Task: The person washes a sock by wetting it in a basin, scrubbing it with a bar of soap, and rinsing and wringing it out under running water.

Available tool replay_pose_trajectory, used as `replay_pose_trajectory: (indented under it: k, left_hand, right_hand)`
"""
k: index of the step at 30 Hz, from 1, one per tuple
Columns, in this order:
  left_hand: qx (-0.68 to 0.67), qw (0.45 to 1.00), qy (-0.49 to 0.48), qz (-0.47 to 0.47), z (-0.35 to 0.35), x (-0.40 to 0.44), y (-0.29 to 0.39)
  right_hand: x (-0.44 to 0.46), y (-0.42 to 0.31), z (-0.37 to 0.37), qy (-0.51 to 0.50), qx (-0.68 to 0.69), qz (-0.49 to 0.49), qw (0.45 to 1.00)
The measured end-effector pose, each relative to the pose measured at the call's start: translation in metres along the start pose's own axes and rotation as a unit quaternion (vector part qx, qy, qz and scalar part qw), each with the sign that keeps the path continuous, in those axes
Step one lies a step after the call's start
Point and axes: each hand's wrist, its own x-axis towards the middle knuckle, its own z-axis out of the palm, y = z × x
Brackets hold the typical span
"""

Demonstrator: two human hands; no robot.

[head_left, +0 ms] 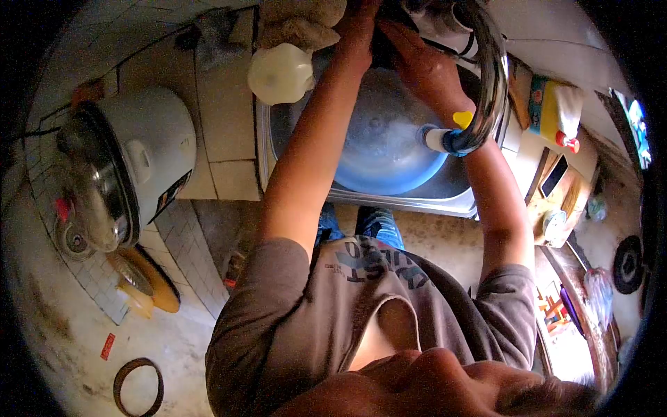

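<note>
My left hand (358, 24) reaches to the top edge of the view, where its fingers are cut off. Beside it, my right hand (427, 69) has its fingers together against something dark (383, 48) between the hands, too shadowed to name. Below them, a blue basin (396, 182) sits inside a metal sink (417, 203). A curved chrome faucet (497, 83) arches over my right forearm. From its white and blue nozzle (438, 139), with a yellow tab (463, 119), water sprays into the basin. A whitish rounded container (281, 74) stands left of my left forearm.
A large electric cooker (156, 139) with a glass lid (101, 184) stands on the left tiled counter (233, 132). On the right are a yellow bottle with a red cap (559, 115), a phone (554, 175) and a wooden board (573, 198). A dark ring (118, 386) lies lower left.
</note>
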Motion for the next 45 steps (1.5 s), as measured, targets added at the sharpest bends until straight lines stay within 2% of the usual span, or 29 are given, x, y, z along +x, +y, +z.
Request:
replay_pose_trajectory:
  k: [2,3,4,5,6,8,9,10,11,12,14,18,20,24,28,30,32,33,35,36,38,39,41,42,43,45]
  left_hand:
    - [0.092,0.995,0.002,-0.034,-0.001,0.020,-0.013]
    - [0.092,0.995,0.002,-0.033,-0.003,0.025,-0.022]
    - [0.086,0.996,0.024,-0.017,-0.004,0.027,-0.031]
    - [0.080,0.996,0.047,-0.001,-0.008,0.031,-0.038]
    - [0.079,0.996,0.047,-0.001,-0.010,0.035,-0.039]
    - [0.079,0.981,0.100,-0.145,-0.010,0.040,-0.040]
    - [0.079,0.982,0.100,-0.143,-0.008,0.039,-0.039]
    - [0.173,0.978,0.111,-0.046,-0.005,0.037,-0.038]
    - [0.263,0.956,0.120,0.052,-0.003,0.035,-0.038]
    - [0.264,0.956,0.120,0.052,-0.002,0.034,-0.038]
    - [0.168,0.981,0.085,0.052,0.000,0.033,-0.040]
    - [0.169,0.977,0.109,0.076,0.008,0.018,-0.031]
    - [0.125,0.987,0.026,0.093,-0.010,0.028,-0.054]
    - [0.098,0.988,0.014,0.119,0.002,0.014,-0.043]
    - [0.193,0.965,0.062,0.166,-0.006,0.010,-0.054]
    - [0.212,0.958,0.073,0.178,-0.003,0.007,-0.054]
    - [0.398,0.860,0.048,0.316,-0.002,-0.005,-0.035]
    - [0.397,0.860,0.048,0.316,-0.004,-0.002,-0.029]
    - [0.505,0.748,-0.015,0.429,-0.005,0.001,-0.022]
    - [0.505,0.749,-0.015,0.428,-0.008,0.005,-0.024]
    - [0.556,0.680,-0.058,0.475,-0.012,0.017,-0.027]
    - [0.556,0.680,-0.059,0.475,-0.014,0.021,-0.026]
    - [0.554,0.746,-0.115,0.352,-0.017,0.026,-0.020]
    - [0.552,0.747,-0.115,0.352,-0.015,0.029,-0.020]
    - [0.533,0.764,-0.121,0.344,-0.013,0.031,-0.019]
    - [0.511,0.781,-0.129,0.334,-0.013,0.037,-0.025]
  right_hand:
    - [-0.006,0.019,0.005,0.079,0.077,-0.133,0.985]
    - [-0.014,0.021,-0.002,0.079,0.078,-0.134,0.985]
    - [-0.027,0.019,-0.015,0.008,0.243,0.017,0.970]
    - [-0.039,0.017,-0.026,-0.065,0.395,0.166,0.901]
    - [-0.048,0.017,-0.034,-0.066,0.395,0.166,0.901]
    - [-0.060,0.006,-0.052,0.039,0.435,0.136,0.889]
    - [-0.064,-0.005,-0.063,0.073,0.446,0.124,0.883]
    - [-0.061,-0.035,-0.082,0.116,0.559,0.114,0.813]
    - [-0.062,-0.051,-0.087,0.136,0.612,0.108,0.772]
    - [-0.063,-0.066,-0.093,0.156,0.661,0.101,0.727]
    - [-0.071,-0.076,-0.090,0.173,0.411,0.123,0.887]
    - [-0.075,-0.062,-0.095,0.213,0.466,0.166,0.843]
    - [-0.073,-0.055,-0.099,0.216,0.486,0.154,0.833]
    - [-0.080,-0.037,-0.106,0.189,0.500,0.149,0.832]
    - [-0.080,-0.035,-0.103,0.216,0.495,0.129,0.831]
    - [-0.082,-0.043,-0.108,0.206,0.478,0.189,0.833]
    - [-0.079,-0.043,-0.108,0.204,0.485,0.179,0.831]
    - [-0.078,-0.042,-0.107,0.205,0.486,0.168,0.833]
    - [-0.078,-0.040,-0.105,0.206,0.486,0.159,0.834]
    - [-0.079,-0.038,-0.103,0.198,0.503,0.140,0.829]
    - [-0.078,-0.027,-0.097,0.190,0.521,0.120,0.823]
    - [-0.075,-0.014,-0.093,0.138,0.627,0.052,0.765]
    - [-0.067,0.000,-0.090,0.080,0.717,-0.015,0.692]
    - [-0.063,0.007,-0.088,0.046,0.756,-0.043,0.651]
    - [-0.056,0.018,-0.085,0.041,0.659,0.107,0.743]
    - [-0.053,0.009,-0.086,0.056,0.673,0.164,0.719]
